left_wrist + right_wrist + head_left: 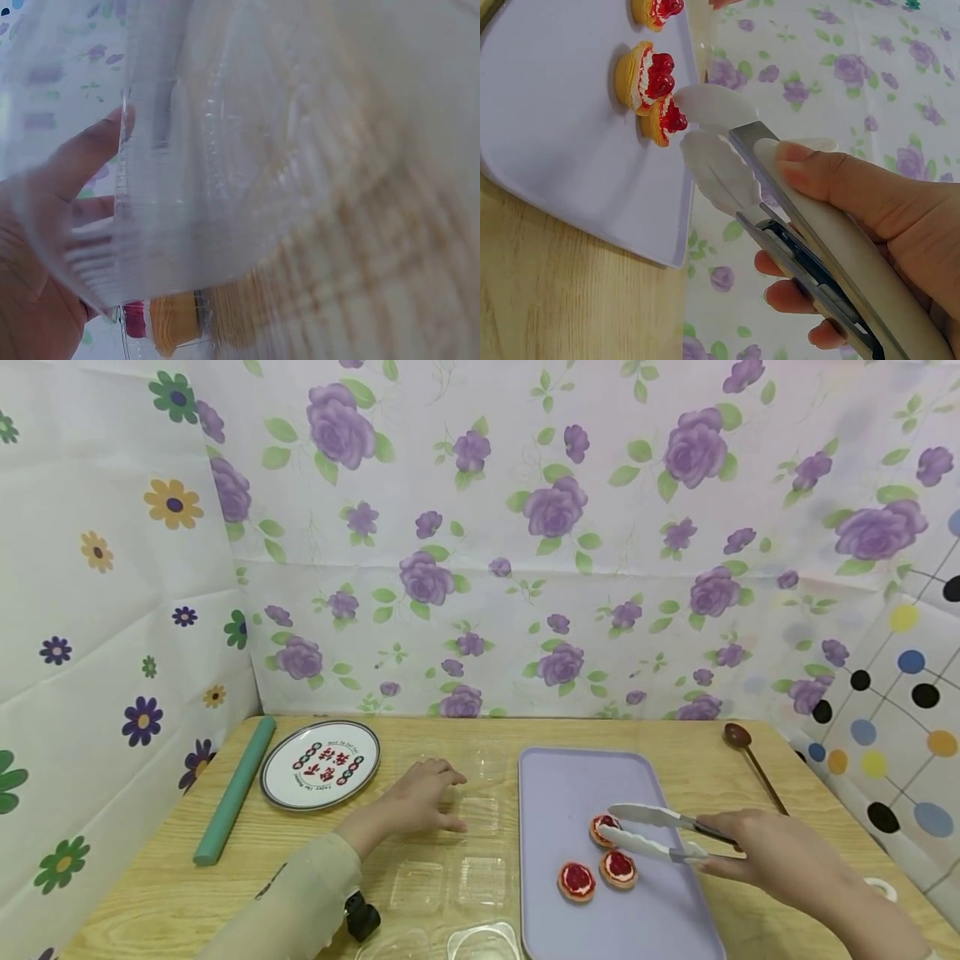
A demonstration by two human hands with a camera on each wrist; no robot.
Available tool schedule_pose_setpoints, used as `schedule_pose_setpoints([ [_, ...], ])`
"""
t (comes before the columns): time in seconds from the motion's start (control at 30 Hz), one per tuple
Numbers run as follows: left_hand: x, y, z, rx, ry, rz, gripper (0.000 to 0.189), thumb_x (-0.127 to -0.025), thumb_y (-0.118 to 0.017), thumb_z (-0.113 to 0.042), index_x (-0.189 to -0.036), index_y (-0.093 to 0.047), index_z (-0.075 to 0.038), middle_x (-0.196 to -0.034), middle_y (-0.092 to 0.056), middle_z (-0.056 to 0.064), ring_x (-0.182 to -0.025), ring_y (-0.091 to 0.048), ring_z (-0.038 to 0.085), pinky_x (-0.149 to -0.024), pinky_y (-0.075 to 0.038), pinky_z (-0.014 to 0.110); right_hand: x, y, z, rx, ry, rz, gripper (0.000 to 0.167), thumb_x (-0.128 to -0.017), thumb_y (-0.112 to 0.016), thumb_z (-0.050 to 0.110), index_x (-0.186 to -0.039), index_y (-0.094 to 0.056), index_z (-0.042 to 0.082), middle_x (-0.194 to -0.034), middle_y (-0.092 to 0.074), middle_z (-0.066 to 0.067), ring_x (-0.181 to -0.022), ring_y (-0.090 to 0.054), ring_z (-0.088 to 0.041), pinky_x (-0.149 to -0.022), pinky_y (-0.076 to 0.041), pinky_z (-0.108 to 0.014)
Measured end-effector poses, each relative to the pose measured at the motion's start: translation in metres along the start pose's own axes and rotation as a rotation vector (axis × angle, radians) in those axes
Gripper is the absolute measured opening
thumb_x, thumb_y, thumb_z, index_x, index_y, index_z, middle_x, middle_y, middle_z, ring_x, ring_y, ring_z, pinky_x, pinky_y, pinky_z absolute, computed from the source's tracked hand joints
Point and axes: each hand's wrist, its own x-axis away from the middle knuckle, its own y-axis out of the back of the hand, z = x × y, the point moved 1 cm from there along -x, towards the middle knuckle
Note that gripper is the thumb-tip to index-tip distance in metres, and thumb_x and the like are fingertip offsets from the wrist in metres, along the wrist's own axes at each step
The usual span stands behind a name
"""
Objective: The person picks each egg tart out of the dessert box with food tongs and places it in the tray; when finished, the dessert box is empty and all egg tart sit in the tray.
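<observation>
My right hand (780, 852) grips a pair of tongs (840, 247), thumb on one arm and fingers under the other. The white tips stand apart at the farthest of three small red-topped tarts (576, 882) on a lilac tray (555, 793). My left hand (416, 797) is over the clear plastic boxes (480, 881) left of the tray, thumb and fingers spread. In the left wrist view, clear plastic (247, 135) fills much of the picture, and a fingertip is right at its edge. A tart (174, 322) shows low through the plastic there.
A white plate (322, 766) with red lettering and a green roll (236, 793) lie at the back left. On the right a brown spoon (738, 737) rests beyond the tray. Flowered sheets (480, 610) hang along the table's back and sides.
</observation>
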Motion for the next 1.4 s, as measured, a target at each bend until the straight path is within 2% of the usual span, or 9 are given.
schedule_pose_setpoints([
  [0.3,0.002,0.002,0.003,-0.009,0.008,-0.012,0.072,-0.074,-0.078,-0.049,-0.130,-0.056,-0.009,-0.123,-0.058,0.008,-0.117,-0.053,0.028,-0.104,-0.042,0.046,0.000,0.006,0.001,0.004,0.004,-0.025,0.063,-0.075,-0.071,0.054,-0.119,-0.067,0.008,-0.104,-0.072,-0.004,-0.074,-0.065,-0.010,-0.059,-0.054,-0.032],
  [0.47,0.006,0.009,0.003,0.009,0.005,-0.042,0.073,-0.073,-0.079,-0.048,-0.132,-0.056,-0.010,-0.123,-0.059,0.009,-0.114,-0.054,0.030,-0.102,-0.042,0.048,0.001,0.013,0.005,0.040,0.030,-0.110,0.063,-0.075,-0.073,0.052,-0.118,-0.067,0.007,-0.102,-0.072,-0.007,-0.074,-0.066,-0.014,-0.059,-0.054,-0.035],
  [0.63,0.018,0.017,0.007,0.047,0.035,-0.082,0.072,-0.075,-0.078,-0.046,-0.133,-0.055,-0.011,-0.124,-0.059,0.008,-0.114,-0.055,0.031,-0.100,-0.044,0.050,-0.003,0.019,0.011,0.054,0.051,-0.182,0.061,-0.074,-0.074,0.051,-0.117,-0.068,0.009,-0.100,-0.072,-0.007,-0.075,-0.066,-0.016,-0.058,-0.054,-0.035],
  [0.77,0.028,0.021,0.011,0.020,0.061,-0.112,0.071,-0.076,-0.078,-0.046,-0.134,-0.055,-0.013,-0.126,-0.058,0.007,-0.117,-0.055,0.030,-0.099,-0.047,0.048,-0.007,0.026,0.017,0.044,0.067,-0.219,0.061,-0.074,-0.075,0.051,-0.118,-0.068,0.010,-0.100,-0.072,-0.006,-0.075,-0.066,-0.016,-0.057,-0.053,-0.034],
  [0.93,0.042,0.026,0.016,0.001,0.075,-0.170,0.069,-0.074,-0.080,-0.043,-0.131,-0.057,-0.012,-0.124,-0.059,0.008,-0.115,-0.056,0.029,-0.098,-0.048,0.046,-0.010,0.033,0.027,0.047,0.069,-0.244,0.064,-0.074,-0.073,0.055,-0.120,-0.067,0.011,-0.105,-0.071,-0.010,-0.083,-0.067,-0.022,-0.060,-0.055,-0.039],
  [1.03,0.050,0.027,0.020,-0.017,0.089,-0.189,0.068,-0.073,-0.081,-0.041,-0.130,-0.058,-0.011,-0.121,-0.060,0.008,-0.112,-0.057,0.029,-0.096,-0.049,0.047,-0.013,0.035,0.033,0.050,0.084,-0.255,0.064,-0.075,-0.072,0.056,-0.121,-0.067,0.012,-0.106,-0.071,-0.010,-0.087,-0.068,-0.026,-0.063,-0.056,-0.042],
  [1.17,0.058,0.025,0.023,-0.009,0.107,-0.196,0.070,-0.071,-0.082,-0.041,-0.129,-0.058,-0.010,-0.123,-0.059,0.008,-0.114,-0.056,0.030,-0.098,-0.047,0.050,-0.018,0.035,0.041,0.053,0.121,-0.283,0.062,-0.075,-0.073,0.055,-0.120,-0.067,0.013,-0.105,-0.071,-0.009,-0.087,-0.068,-0.025,-0.064,-0.056,-0.041],
  [1.4,0.069,0.022,0.031,-0.075,0.080,-0.222,0.069,-0.069,-0.084,-0.038,-0.126,-0.060,-0.008,-0.118,-0.061,0.008,-0.109,-0.058,0.029,-0.095,-0.049,0.047,-0.028,0.036,0.057,0.084,0.186,-0.335,0.057,-0.074,-0.075,0.050,-0.118,-0.068,0.014,-0.102,-0.072,-0.005,-0.084,-0.068,-0.021,-0.061,-0.055,-0.036],
])
